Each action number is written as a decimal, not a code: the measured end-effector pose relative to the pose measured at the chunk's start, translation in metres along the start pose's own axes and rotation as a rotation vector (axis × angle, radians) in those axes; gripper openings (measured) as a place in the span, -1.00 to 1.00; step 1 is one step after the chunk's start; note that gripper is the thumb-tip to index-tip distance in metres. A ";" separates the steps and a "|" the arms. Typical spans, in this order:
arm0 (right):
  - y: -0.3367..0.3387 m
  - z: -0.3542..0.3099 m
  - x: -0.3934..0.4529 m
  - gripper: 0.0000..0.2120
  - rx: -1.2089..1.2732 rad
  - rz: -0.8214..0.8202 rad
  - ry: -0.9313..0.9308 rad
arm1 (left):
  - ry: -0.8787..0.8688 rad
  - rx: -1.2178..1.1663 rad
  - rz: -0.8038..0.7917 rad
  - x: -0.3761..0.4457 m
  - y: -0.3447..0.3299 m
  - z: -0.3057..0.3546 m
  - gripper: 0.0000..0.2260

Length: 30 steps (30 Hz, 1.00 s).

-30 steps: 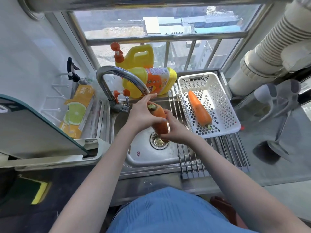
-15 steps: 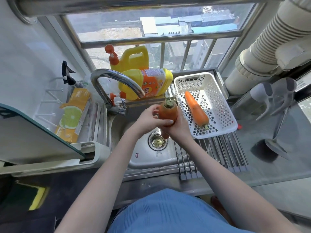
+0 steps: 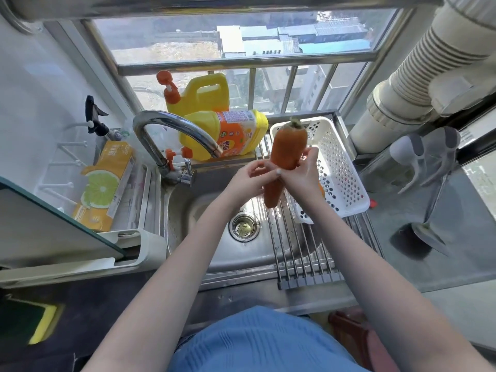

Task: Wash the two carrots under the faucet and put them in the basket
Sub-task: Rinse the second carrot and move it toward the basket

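The carrot (image 3: 284, 162) is wet, I judge, and it is held only around its middle, so it could slip down into the sink (image 3: 214, 251) or fall on the rack (image 3: 300, 253) if the grip gets loose during the move to the basket (image 3: 338, 167). It is also long and stands almost upright, so its lower tip could knock the near rim of the basket if it goes across too low. The right hand (image 3: 300, 175) is closed around the middle of the carrot, with the thumb on the front, and the left hand (image 3: 249, 178) holds it with the fingertips from the left side. The leafy end points up, above both hands, and the thin end hangs below them, over the right edge of the sink. The carrot is in the middle of the frame, to the right of the faucet (image 3: 177, 130) and not under its spout. A small orange spot behind the right wrist, inside the basket, may be the second carrot, but it is mostly hidden.
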State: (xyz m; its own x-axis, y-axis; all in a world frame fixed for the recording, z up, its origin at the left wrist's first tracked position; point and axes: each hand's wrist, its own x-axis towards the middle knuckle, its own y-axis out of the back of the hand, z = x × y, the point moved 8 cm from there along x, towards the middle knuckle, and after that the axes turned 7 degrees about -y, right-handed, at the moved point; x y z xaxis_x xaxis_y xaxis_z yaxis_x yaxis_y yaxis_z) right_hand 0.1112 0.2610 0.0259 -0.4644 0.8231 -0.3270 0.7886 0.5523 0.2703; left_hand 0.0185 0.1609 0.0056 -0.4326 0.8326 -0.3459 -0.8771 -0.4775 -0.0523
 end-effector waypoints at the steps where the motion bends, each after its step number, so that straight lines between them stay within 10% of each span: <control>1: 0.008 -0.004 0.005 -0.33 0.015 0.010 -0.010 | 0.018 0.002 -0.024 0.002 -0.005 0.001 -0.65; 5: 0.029 -0.016 0.015 -0.35 0.169 -0.013 -0.055 | 0.080 0.203 -0.168 0.004 -0.027 -0.010 -0.52; 17: 0.081 0.044 0.001 -0.10 0.764 -0.192 -0.335 | -0.084 0.386 0.093 0.072 -0.025 0.021 -0.56; 22: 0.090 0.076 -0.001 -0.55 0.340 -0.212 -0.521 | -0.205 0.585 0.007 0.101 -0.049 0.030 -0.52; 27: 0.101 0.055 0.024 -0.37 -0.191 -0.189 -0.353 | -0.223 0.621 0.070 0.118 -0.060 0.031 -0.63; 30: 0.108 0.045 0.044 -0.42 -0.284 -0.067 -0.309 | -0.077 0.660 0.141 0.119 -0.045 0.014 -0.33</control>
State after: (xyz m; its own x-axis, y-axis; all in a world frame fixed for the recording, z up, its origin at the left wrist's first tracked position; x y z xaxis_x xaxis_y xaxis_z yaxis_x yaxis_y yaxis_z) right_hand 0.1941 0.3507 0.0001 -0.3340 0.7298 -0.5966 0.5984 0.6531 0.4640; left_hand 0.0035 0.2849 -0.0203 -0.5446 0.8042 -0.2380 -0.7438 -0.3320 0.5801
